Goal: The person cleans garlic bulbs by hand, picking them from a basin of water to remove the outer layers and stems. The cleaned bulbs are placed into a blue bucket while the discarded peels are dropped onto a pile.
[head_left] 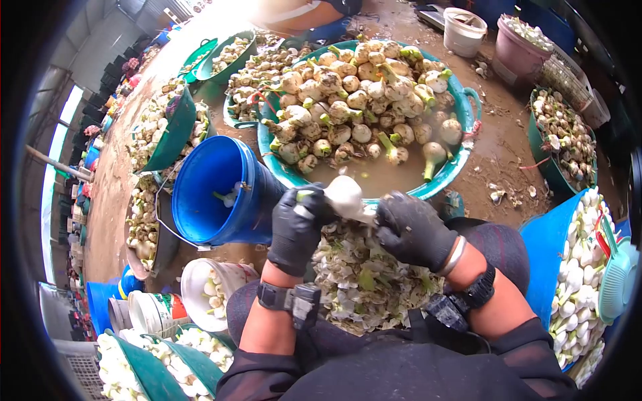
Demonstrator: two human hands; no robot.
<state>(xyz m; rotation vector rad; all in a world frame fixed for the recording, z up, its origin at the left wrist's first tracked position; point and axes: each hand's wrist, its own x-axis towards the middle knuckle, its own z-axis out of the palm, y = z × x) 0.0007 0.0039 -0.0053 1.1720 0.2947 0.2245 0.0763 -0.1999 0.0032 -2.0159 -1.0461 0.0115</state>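
Observation:
A peeled white bulb is held by my left hand, which wears a black glove and wraps round its green stem end. On the bulb's right side my right hand, also gloved, is closed on a strip of skin that joins the bulb. Below both hands lies a heap of peeled skins between my knees. Just beyond them stands a round teal tub of unpeeled bulbs in murky water.
A blue bucket lies tilted at the left, with a white bucket below it. White bulbs fill a blue container at the right. Another tub stands behind it. Part of another person shows at the top.

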